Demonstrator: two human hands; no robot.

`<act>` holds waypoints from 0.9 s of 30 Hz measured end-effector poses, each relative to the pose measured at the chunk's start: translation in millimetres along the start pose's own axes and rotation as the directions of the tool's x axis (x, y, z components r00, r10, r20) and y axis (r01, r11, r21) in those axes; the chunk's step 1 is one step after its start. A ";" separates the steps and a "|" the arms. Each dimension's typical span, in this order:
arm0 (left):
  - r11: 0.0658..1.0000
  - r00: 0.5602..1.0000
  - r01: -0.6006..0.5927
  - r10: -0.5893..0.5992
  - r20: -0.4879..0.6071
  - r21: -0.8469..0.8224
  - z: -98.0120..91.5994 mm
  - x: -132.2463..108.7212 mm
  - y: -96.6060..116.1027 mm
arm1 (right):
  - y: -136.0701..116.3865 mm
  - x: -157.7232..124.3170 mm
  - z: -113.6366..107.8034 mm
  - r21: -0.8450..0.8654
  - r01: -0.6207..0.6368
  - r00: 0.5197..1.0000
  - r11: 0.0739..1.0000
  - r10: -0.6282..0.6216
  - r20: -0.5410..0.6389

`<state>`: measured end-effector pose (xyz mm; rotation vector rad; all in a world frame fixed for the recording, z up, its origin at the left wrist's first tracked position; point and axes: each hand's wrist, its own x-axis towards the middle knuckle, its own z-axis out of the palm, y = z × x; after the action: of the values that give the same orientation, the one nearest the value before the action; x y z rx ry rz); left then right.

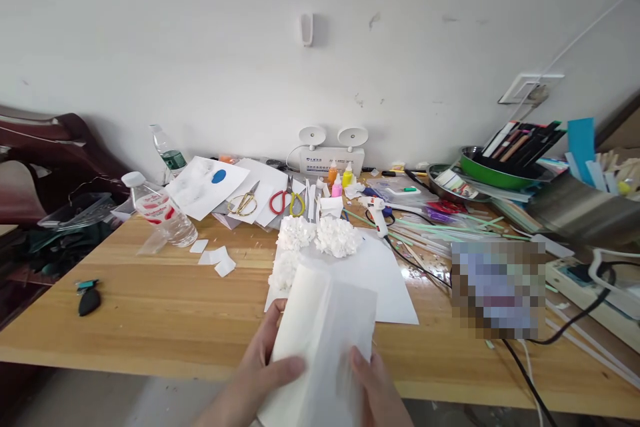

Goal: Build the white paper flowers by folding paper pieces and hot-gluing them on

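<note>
A roll of thin white paper [300, 320], partly unrolled toward the right, is held over the front edge of the table. My left hand [267, 360] wraps around its left side, thumb lying across the front. On the loose sheet's right edge, my right hand [373, 380] grips with the thumb in front; its fingers are mostly hidden behind the paper. Just beyond the roll, fluffy white paper flowers [337, 236] rest on a flat white sheet [395, 287].
A hot glue gun [379, 215], scissors [245, 201], pliers [287, 200] and small paint bottles [336, 183] lie at the back. On the left stand water bottles [163, 213] near paper scraps [219, 258] and a key [89, 300]. Cables and a power strip [595, 293] run along the right.
</note>
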<state>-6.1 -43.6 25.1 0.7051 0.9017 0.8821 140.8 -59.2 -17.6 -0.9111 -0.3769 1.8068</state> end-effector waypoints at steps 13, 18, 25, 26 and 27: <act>0.974 0.997 -0.016 -0.003 -0.081 -0.224 5.7 23.1 -12.9 | -26.6 -1.8 -17.6 0.158 0.186 0.910 0.970 -0.110 -0.399; 0.974 0.983 0.020 -0.060 -0.176 -0.225 12.0 24.7 -23.7 | -36.2 -0.9 -12.5 0.334 0.089 0.941 0.938 0.031 -0.337; 0.982 0.956 -0.021 -0.035 -0.291 -0.188 22.6 22.7 -24.0 | -52.2 3.9 -6.2 0.363 0.158 0.987 0.918 -0.132 -0.096; 0.975 0.942 -0.056 -0.019 -0.335 -0.214 16.2 23.2 -16.5 | -55.0 2.0 -8.8 0.375 0.223 0.975 0.900 -0.195 -0.111; 0.964 0.919 -0.135 0.035 -0.392 -0.231 6.4 23.8 -6.9 | -57.8 -0.9 -12.7 0.373 0.291 0.956 0.881 -0.255 -0.143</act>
<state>9.8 -27.0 13.8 0.3528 1.0865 1.2185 188.3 -37.7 10.6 -0.6191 -0.0729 1.5003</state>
